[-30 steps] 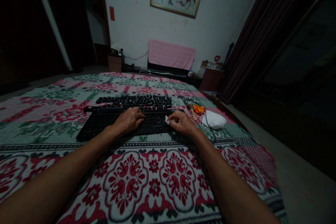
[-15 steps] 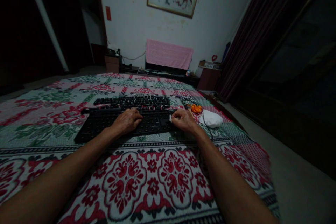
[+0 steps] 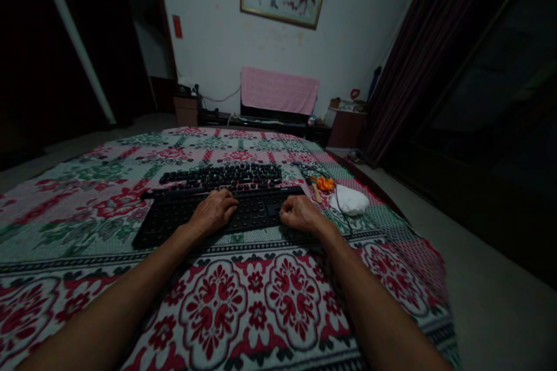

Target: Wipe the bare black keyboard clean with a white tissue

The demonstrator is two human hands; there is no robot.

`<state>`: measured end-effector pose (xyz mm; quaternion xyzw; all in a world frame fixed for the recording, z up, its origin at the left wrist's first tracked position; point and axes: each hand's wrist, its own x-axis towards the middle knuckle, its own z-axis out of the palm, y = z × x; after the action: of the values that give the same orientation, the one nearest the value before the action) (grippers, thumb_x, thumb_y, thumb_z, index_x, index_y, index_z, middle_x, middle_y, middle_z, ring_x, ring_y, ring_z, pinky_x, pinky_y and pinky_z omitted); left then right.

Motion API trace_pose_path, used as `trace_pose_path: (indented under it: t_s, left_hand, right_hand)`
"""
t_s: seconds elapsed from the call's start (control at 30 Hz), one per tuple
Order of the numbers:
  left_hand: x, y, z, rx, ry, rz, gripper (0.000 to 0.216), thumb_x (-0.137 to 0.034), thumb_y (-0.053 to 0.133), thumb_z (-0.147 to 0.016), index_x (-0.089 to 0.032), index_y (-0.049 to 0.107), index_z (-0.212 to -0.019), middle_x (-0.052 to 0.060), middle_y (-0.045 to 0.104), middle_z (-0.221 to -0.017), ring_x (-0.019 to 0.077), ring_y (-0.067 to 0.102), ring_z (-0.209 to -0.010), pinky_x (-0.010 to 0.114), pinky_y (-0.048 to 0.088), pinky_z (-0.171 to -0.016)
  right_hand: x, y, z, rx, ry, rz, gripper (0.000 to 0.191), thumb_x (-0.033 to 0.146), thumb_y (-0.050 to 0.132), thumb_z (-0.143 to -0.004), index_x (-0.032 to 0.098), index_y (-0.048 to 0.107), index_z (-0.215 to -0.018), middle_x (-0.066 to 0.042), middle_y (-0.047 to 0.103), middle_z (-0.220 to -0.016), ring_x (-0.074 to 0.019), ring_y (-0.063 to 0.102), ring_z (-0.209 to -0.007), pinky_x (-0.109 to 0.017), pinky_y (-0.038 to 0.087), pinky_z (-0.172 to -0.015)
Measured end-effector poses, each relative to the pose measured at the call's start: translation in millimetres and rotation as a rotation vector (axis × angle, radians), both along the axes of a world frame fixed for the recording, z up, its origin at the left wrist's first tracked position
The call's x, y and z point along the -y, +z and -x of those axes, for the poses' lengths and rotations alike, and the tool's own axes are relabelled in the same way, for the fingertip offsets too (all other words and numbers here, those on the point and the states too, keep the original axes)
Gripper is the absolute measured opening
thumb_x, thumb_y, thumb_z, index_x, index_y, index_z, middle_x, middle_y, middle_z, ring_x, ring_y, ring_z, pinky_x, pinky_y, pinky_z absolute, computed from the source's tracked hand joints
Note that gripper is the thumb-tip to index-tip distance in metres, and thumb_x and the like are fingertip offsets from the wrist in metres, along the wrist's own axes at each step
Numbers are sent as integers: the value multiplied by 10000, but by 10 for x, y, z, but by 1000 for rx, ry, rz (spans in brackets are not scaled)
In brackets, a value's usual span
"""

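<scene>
A black keyboard (image 3: pixel 163 217) with its keycaps off lies across the bed in front of me. My left hand (image 3: pixel 214 208) rests on top of its middle, fingers loosely bent and thumb apart. Over the keyboard's right end, my right hand (image 3: pixel 298 213) is closed in a pinch, its fingertips at the key bed. A small white wad showed at those fingertips a moment earlier; now it is hidden. Loose black keycaps (image 3: pixel 221 174) lie in rows just behind the keyboard.
Right of the keyboard are an orange bundle (image 3: pixel 325 184), a small tan piece (image 3: pixel 317 193), a crumpled white wad (image 3: pixel 349 200) and a dark cable (image 3: pixel 343 214). A patterned blanket (image 3: pixel 256 295) covers the bed. The bed's edge drops to floor at right.
The view has shifted slightly. My right hand has moved a little toward me on the keyboard, and the white wad at its fingertips has gone out of sight. My left hand stays on the keyboard.
</scene>
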<state>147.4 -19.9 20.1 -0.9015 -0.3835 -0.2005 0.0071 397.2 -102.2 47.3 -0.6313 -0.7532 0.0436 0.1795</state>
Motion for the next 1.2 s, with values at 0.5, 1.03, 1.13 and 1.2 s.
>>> trace_pose_path:
  t_s: [0.5, 1.03, 1.13, 1.2]
  left_hand:
    - [95, 20, -1, 12, 10, 11, 301, -291, 401, -867, -200, 662, -989, 68, 581, -1035, 194, 515, -932, 316, 455, -828]
    - [34, -10, 6, -10, 1, 42, 320, -315, 392, -861, -202, 659, -995, 70, 577, -1046, 205, 519, -944, 326, 459, -830]
    - [10, -22, 9, -7, -5, 41, 314, -320, 396, -858, -218, 662, -987, 65, 578, -1038, 199, 519, -941, 320, 456, -840]
    - [5, -19, 10, 1, -6, 43, 312, -323, 396, -856, -224, 665, -982, 62, 580, -1035, 194, 521, -928, 322, 453, -845]
  right_hand:
    - [-30, -24, 40, 8, 43, 30, 194, 207, 493, -684, 169, 682, -659, -33, 657, -660, -128, 562, -594, -213, 336, -544]
    - [-117, -4, -585, -231, -119, -148, 201, 216, 514, -732, 153, 697, -787, -30, 658, -760, -135, 567, -704, -242, 411, -688]
    - [-115, -32, -548, -210, -86, -63, 187, 248, 547, -738, 175, 699, -819, -22, 665, -783, -141, 581, -732, -258, 419, -719]
    - [-120, -44, -489, -173, -63, -25, 187, 266, 565, -739, 182, 699, -837, -30, 669, -812, -150, 586, -759, -271, 420, -743]
